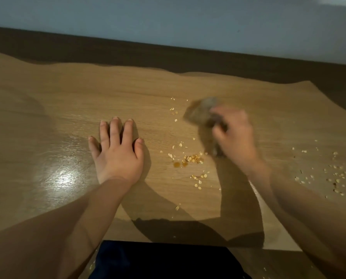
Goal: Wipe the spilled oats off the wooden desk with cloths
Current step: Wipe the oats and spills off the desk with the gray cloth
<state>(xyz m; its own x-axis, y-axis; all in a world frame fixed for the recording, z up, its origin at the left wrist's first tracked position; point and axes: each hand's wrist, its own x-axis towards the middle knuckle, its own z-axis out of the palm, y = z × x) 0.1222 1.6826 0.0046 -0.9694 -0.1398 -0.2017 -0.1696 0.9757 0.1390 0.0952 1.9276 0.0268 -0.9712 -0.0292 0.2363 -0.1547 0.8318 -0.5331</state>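
Closest to the near edge of the wooden desk [47,109], a lone flake [177,208] is lying apart from the rest. Further in, near the middle, the main cluster of oats [192,158] is sitting just beside two amber wet spots [180,164]. A wider scatter [337,176] is lying unswept toward the right edge. Just left of the cluster, the left hand [117,154] is being pressed flat on the wood, fingers straight and spread, grasping nothing. Beyond the cluster, the right hand [234,133] is blurred; its fingers are being curled around a bunched cloth [202,111], held low over the wood, though contact cannot be told. A few flakes [173,111] are lying just left of the cloth, toward the far edge.

A quick sweep would likely fling dry oats over the near or right edge. If the cloth is dragged through the wet spots, a smear is to be expected. With the cloth so bunched, stray flakes may be passed over.
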